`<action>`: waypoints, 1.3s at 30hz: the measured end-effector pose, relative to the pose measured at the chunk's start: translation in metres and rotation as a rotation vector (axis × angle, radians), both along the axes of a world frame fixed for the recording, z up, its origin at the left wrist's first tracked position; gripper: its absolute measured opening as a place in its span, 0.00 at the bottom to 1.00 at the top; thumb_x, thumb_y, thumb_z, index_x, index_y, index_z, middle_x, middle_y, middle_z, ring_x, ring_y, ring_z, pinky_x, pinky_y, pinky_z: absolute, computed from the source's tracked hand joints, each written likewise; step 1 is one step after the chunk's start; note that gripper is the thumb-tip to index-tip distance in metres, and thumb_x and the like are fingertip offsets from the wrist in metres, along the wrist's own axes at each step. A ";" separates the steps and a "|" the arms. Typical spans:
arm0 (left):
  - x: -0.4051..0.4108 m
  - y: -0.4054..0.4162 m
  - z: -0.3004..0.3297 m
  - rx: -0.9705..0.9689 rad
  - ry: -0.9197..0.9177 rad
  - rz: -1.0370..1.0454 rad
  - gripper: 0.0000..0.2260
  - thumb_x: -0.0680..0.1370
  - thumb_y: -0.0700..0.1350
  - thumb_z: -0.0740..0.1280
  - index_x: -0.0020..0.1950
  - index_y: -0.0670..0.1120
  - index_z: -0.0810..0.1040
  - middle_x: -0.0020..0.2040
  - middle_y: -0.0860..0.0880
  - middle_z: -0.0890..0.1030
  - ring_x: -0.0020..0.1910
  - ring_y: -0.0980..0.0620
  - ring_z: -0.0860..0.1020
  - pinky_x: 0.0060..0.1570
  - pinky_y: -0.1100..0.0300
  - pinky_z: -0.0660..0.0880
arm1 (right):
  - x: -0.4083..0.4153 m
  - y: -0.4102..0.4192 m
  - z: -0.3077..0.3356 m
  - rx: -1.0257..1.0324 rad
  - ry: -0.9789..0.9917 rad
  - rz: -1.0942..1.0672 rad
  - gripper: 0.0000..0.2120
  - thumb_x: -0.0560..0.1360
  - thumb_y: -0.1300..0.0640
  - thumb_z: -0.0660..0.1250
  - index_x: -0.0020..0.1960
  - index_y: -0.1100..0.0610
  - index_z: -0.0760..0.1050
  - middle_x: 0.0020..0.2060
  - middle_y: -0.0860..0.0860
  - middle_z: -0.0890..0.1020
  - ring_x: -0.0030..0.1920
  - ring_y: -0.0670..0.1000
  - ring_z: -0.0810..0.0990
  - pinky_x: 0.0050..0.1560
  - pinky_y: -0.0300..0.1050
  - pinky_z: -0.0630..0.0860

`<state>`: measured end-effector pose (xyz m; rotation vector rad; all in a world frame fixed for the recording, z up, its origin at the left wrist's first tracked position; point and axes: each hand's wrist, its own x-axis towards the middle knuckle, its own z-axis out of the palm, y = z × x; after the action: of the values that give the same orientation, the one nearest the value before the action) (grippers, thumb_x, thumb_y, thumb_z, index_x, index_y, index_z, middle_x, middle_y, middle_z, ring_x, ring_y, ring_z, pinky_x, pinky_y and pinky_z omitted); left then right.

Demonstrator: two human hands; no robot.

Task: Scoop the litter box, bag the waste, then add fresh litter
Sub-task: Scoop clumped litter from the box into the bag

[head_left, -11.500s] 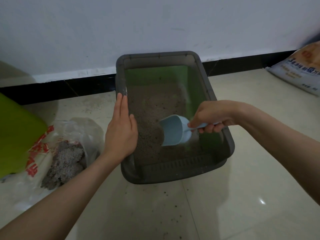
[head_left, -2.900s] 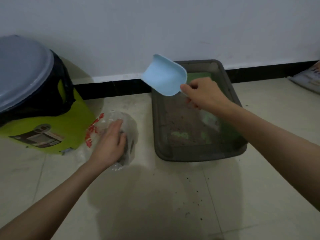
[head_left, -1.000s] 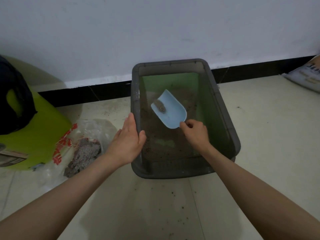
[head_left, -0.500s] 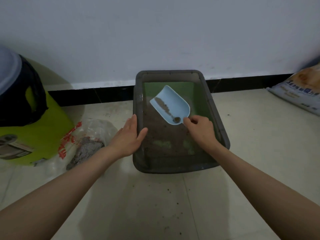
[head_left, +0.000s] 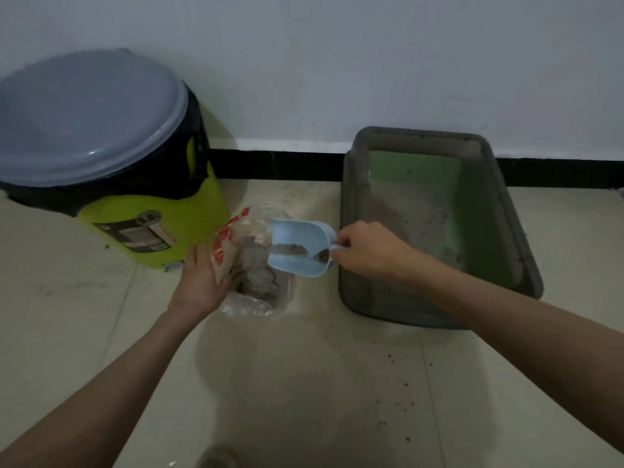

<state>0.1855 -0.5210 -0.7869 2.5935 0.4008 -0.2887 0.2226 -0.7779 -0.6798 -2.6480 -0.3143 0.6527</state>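
Litter box [head_left: 435,231] sitting on the floor by the wall, nearly scooped out, green bottom showing through.
Plastic bag [head_left: 256,265] lying between bin [head_left: 101,163] and box, already holding grey clumps; fresh litter remaining to add, by my judgement. Blue scoop [head_left: 297,248] tilting over the bag mouth, carrying a little waste. Right hand [head_left: 364,251] gripping its handle; left hand [head_left: 202,282] holding the bag edge open.
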 end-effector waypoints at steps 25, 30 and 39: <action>0.019 -0.107 0.051 -0.121 -0.194 -0.422 0.23 0.80 0.46 0.58 0.74 0.43 0.59 0.73 0.44 0.62 0.70 0.47 0.63 0.67 0.59 0.58 | 0.014 -0.127 0.054 -0.117 -0.296 -0.446 0.15 0.76 0.53 0.62 0.43 0.63 0.80 0.36 0.59 0.82 0.35 0.56 0.78 0.39 0.48 0.76; 0.032 -0.173 0.051 -0.102 -0.147 -0.572 0.26 0.81 0.50 0.54 0.76 0.43 0.52 0.76 0.44 0.50 0.75 0.47 0.53 0.71 0.56 0.53 | 0.019 -0.173 0.037 -0.542 -0.160 -0.295 0.14 0.75 0.51 0.63 0.53 0.61 0.77 0.40 0.57 0.76 0.40 0.58 0.76 0.40 0.45 0.71; 0.065 -0.222 0.031 0.085 -0.154 -0.506 0.27 0.81 0.50 0.50 0.76 0.46 0.42 0.77 0.47 0.40 0.75 0.46 0.41 0.74 0.47 0.47 | 0.060 -0.164 0.000 -1.089 -0.182 0.285 0.05 0.78 0.60 0.61 0.51 0.59 0.74 0.31 0.52 0.68 0.43 0.52 0.76 0.44 0.43 0.71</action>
<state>0.2504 -0.7429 -0.7558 2.7434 -0.3121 -0.2408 0.2825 -0.9422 -0.6795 -3.7616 -0.4953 0.8300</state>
